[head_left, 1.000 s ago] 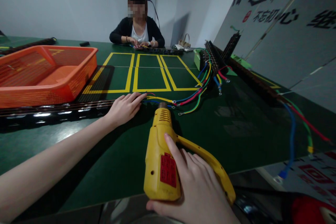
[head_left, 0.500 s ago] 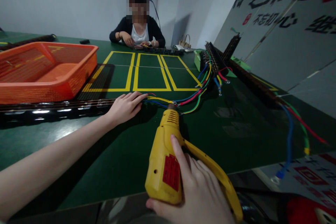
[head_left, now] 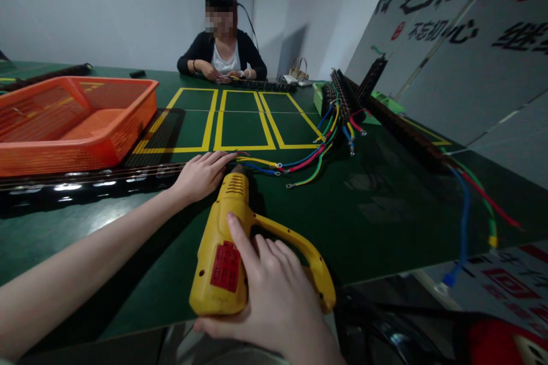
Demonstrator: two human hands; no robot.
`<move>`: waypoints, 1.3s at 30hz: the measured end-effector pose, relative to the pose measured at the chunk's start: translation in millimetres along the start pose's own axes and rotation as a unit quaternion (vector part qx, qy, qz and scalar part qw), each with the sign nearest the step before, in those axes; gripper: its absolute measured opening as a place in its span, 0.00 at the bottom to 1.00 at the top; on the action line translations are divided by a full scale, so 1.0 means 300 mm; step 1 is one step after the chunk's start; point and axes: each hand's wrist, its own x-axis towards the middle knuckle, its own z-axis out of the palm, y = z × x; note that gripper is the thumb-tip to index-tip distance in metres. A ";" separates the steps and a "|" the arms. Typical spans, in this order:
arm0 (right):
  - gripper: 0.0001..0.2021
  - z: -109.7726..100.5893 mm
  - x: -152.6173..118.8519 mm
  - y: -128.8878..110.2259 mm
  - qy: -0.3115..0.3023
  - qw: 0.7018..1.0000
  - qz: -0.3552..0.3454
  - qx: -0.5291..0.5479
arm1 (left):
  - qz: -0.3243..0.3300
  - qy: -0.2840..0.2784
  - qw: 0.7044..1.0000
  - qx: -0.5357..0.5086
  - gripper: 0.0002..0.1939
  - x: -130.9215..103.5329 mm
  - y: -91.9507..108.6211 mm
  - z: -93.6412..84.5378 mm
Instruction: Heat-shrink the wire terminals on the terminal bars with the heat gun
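In my right hand is a yellow heat gun with a red label, gripped around its body and handle. Its nozzle points away from me, close beside the fingers of my left hand. That left hand is closed over the wires where they leave a black cable chain; its thumb is mostly hidden. From under its fingertips run a yellow wire and a blue wire, ending in ring terminals. A green-yellow wire and a red wire come in from the right.
An orange basket stands at the left on the green table. Several black cable chains with wires lie by a green basket. One more chain runs along the right. A co-worker sits opposite.
The heat gun in my right hand has moved left, its nozzle going from the ring terminals to beside my left fingers. My left hand stays on the wires. The view has shifted slightly.
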 end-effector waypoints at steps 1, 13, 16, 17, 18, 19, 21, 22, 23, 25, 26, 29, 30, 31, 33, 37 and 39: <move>0.60 0.001 0.001 -0.001 0.000 1.000 -0.002 -0.001 | -0.002 -0.001 1.000 0.000 0.24 0.000 -0.002 0.002; 0.60 -0.014 -0.043 0.049 0.036 0.999 0.010 -0.003 | 0.005 -0.002 1.000 -0.002 0.24 -0.009 0.007 -0.012; 0.60 -0.029 -0.076 0.078 0.042 0.998 0.031 -0.017 | 0.004 -0.003 1.000 -0.002 0.24 -0.011 0.004 -0.011; 0.61 -0.033 -0.089 0.088 0.046 0.998 0.039 -0.024 | 0.005 -0.003 1.000 -0.003 0.25 -0.011 0.003 -0.011; 0.61 -0.038 -0.102 0.098 0.052 0.997 0.046 -0.033 | 0.006 -0.003 1.000 -0.003 0.25 -0.011 0.003 -0.011; 0.61 -0.041 -0.116 0.108 0.058 0.996 0.055 -0.043 | 0.007 -0.004 1.000 -0.003 0.25 -0.011 0.002 -0.011; 0.62 -0.046 -0.143 0.126 0.072 0.993 0.069 -0.061 | 0.009 -0.006 1.000 -0.001 0.25 -0.011 0.003 -0.012; 0.61 -0.048 -0.155 0.132 0.080 0.991 0.077 -0.068 | 0.008 -0.008 1.000 0.001 0.25 -0.011 0.003 -0.013; 0.61 -0.048 -0.164 0.137 0.087 0.990 0.085 -0.073 | 0.007 -0.009 1.000 0.003 0.25 -0.010 0.004 -0.013; 0.61 -0.046 -0.176 0.139 0.095 0.988 0.096 -0.077 | 0.006 -0.010 1.000 0.005 0.24 -0.010 0.006 -0.013; 0.61 -0.044 -0.178 0.137 0.098 0.987 0.101 -0.077 | 0.006 -0.009 1.000 0.006 0.24 -0.010 0.006 -0.012; 0.61 -0.036 -0.173 0.123 0.107 0.985 0.114 -0.070 | 0.007 -0.006 1.000 0.009 0.25 -0.008 0.007 -0.009; 0.61 -0.034 -0.169 0.117 0.110 0.984 0.119 -0.068 | 0.008 -0.005 1.000 0.010 0.25 -0.008 0.007 -0.009; 0.61 -0.031 -0.165 0.111 0.112 0.984 0.122 -0.066 | 0.007 -0.004 1.000 0.011 0.25 -0.007 0.008 -0.008; 0.60 -0.027 -0.156 0.095 0.105 0.985 0.123 -0.061 | 0.006 -0.001 1.000 0.013 0.25 -0.006 0.009 -0.007; 0.61 -0.012 -0.131 0.062 0.094 0.987 0.124 -0.047 | 0.018 0.017 1.000 0.017 0.25 -0.006 0.009 -0.004; 0.62 -0.002 -0.114 0.049 0.093 0.988 0.120 -0.036 | 0.024 0.026 0.999 0.014 0.25 -0.006 0.008 -0.002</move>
